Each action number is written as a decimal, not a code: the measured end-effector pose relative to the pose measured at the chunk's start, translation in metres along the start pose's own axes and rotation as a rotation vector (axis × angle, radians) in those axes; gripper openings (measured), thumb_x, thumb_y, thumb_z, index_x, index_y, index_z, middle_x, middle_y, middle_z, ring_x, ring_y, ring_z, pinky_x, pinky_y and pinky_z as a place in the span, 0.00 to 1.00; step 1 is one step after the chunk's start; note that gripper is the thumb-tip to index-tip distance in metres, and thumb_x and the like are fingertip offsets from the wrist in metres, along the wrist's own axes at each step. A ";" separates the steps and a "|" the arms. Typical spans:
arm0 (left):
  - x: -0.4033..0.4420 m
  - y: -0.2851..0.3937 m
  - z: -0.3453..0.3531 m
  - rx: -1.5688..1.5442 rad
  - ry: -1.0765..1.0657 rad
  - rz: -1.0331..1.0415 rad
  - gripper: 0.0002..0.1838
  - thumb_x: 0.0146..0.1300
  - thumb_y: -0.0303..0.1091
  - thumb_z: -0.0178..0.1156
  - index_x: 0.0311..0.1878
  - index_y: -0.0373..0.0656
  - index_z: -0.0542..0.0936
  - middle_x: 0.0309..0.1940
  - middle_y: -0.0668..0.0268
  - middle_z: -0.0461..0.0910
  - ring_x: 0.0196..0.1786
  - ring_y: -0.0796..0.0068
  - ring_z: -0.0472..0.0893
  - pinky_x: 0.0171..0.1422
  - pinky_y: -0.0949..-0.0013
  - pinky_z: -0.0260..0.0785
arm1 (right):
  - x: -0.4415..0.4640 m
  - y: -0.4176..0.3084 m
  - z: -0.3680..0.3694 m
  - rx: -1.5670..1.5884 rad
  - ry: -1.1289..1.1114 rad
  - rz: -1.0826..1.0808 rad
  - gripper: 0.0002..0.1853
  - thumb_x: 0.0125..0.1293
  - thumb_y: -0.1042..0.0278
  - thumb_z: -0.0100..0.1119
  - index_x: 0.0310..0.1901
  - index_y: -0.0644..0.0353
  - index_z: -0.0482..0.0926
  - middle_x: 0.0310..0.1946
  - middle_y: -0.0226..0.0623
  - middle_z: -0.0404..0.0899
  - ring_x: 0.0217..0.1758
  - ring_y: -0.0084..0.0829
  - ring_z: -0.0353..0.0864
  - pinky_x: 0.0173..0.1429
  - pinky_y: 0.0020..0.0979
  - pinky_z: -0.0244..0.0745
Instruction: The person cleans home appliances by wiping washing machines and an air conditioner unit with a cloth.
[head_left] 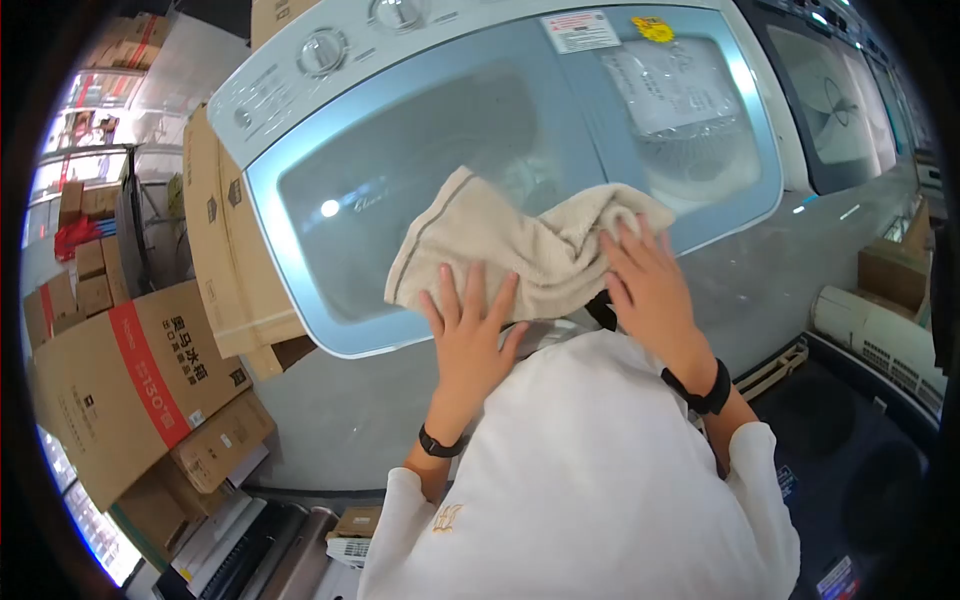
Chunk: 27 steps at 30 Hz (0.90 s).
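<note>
A beige towel [510, 240] with a dark stripe near one edge lies crumpled on the blue-framed lid of a twin-tub washing machine [420, 130]. My left hand [470, 320] rests on the towel's lower left part, fingers spread and flat. On its bunched right end lies my right hand [645, 275], fingers stretched out and slightly bent, pressing the cloth without wrapping round it. Part of the towel under both hands is hidden. Black bands circle both wrists.
Control knobs [322, 52] line the machine's back panel. A plastic-wrapped manual packet [670, 85] lies on the right lid. Cardboard boxes [140, 380] are stacked at left. Another dark-framed washing machine [830, 100] stands at right, and a dark-topped appliance [840, 440] is at lower right.
</note>
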<state>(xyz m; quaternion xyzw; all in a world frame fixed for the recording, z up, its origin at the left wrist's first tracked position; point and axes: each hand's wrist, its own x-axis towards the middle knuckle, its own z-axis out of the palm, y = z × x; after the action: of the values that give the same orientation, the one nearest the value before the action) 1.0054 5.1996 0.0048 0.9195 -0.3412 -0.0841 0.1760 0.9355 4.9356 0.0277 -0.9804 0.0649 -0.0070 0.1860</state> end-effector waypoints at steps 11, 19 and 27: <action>0.101 0.096 0.034 0.010 -0.043 0.201 0.29 0.62 0.40 0.69 0.68 0.49 0.79 0.82 0.49 0.57 0.83 0.25 0.45 0.78 0.19 0.34 | 0.060 0.072 0.004 -0.080 0.205 -0.045 0.28 0.64 0.66 0.61 0.66 0.63 0.77 0.73 0.45 0.71 0.80 0.54 0.63 0.80 0.56 0.59; 0.101 0.129 0.034 0.045 -0.077 0.135 0.34 0.64 0.43 0.68 0.74 0.50 0.74 0.83 0.49 0.54 0.84 0.26 0.43 0.78 0.19 0.36 | 0.002 0.159 -0.041 -0.134 0.167 0.023 0.25 0.70 0.67 0.57 0.67 0.60 0.78 0.72 0.39 0.73 0.80 0.45 0.64 0.80 0.56 0.58; 0.167 0.188 0.072 0.121 0.032 0.112 0.37 0.64 0.44 0.66 0.78 0.52 0.71 0.83 0.49 0.54 0.84 0.26 0.43 0.77 0.18 0.35 | 0.056 0.199 -0.040 -0.081 0.271 -0.068 0.22 0.69 0.67 0.58 0.63 0.62 0.80 0.70 0.41 0.75 0.79 0.46 0.66 0.81 0.56 0.58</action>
<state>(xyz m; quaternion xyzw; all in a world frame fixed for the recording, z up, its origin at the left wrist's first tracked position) 0.9994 4.9380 0.0035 0.9091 -0.3938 -0.0385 0.1301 0.9645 4.7307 -0.0087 -0.9788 0.0564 -0.1429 0.1354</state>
